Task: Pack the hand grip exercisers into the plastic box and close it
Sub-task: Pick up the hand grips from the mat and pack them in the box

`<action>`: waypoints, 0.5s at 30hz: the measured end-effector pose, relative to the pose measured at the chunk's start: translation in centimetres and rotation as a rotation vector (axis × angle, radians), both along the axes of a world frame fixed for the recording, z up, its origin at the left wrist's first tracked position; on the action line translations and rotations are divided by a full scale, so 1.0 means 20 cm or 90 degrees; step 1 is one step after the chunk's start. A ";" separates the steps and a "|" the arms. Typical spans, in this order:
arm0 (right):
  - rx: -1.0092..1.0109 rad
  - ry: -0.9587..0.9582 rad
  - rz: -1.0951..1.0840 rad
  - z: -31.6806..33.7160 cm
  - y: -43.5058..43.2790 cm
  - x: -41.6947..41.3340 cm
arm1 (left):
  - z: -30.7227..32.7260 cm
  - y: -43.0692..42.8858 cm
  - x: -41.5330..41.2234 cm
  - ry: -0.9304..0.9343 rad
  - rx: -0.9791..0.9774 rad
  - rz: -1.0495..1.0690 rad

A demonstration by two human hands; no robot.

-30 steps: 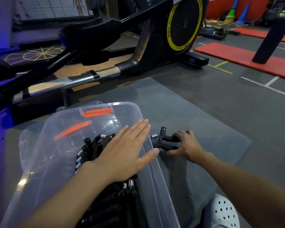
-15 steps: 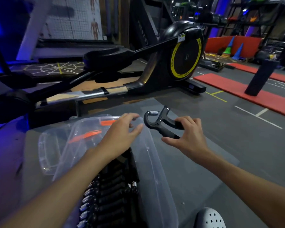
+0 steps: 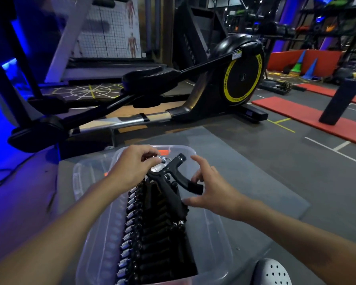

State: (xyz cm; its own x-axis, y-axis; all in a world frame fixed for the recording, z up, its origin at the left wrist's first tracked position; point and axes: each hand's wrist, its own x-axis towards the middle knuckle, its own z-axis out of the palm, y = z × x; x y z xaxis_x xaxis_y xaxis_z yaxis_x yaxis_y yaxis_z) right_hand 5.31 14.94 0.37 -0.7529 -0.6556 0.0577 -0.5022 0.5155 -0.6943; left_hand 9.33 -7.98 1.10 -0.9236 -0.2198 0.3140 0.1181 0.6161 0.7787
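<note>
A clear plastic box (image 3: pixel 221 235) stands open on a grey mat right in front of me. Inside it several black hand grip exercisers (image 3: pixel 152 233) lie packed in a row, their silver springs to the left. One more black exerciser (image 3: pixel 171 177) hangs tilted over the far end of the box. My left hand (image 3: pixel 135 166) pinches its spring end. My right hand (image 3: pixel 211 189) is at its two handles with fingers spread, the thumb touching the lower handle. A clear lid with orange clips (image 3: pixel 79 178) shows at the box's far left side.
A black and yellow elliptical trainer (image 3: pixel 203 95) stands just behind the box. The grey mat (image 3: pixel 255 177) extends to the right. Red mats (image 3: pixel 300 115) and a black post (image 3: pixel 337 103) lie farther right. A white perforated shoe (image 3: pixel 272 272) is at the bottom edge.
My right hand lifted the exerciser off the mat and brought it left over the box. My left hand left the packed row and took hold of its spring end. My right fingers loosened.
</note>
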 end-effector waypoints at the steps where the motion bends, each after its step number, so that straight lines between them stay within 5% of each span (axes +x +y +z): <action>1: 0.003 -0.011 0.010 0.00 -0.01 0.00 | 0.00 -0.01 0.01 -0.014 -0.014 -0.023; 15: 0.068 -0.034 -0.007 -0.12 -0.13 0.09 | -0.14 -0.03 0.03 -0.100 -0.091 -0.056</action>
State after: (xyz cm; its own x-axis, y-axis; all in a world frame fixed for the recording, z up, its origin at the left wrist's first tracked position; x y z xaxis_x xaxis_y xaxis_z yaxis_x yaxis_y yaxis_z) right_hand 7.14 12.27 -1.95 -0.7599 -0.6479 -0.0527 -0.4598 0.5931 -0.6610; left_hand 9.93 -8.62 -1.63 -0.9774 -0.0994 0.1865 0.0603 0.7144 0.6971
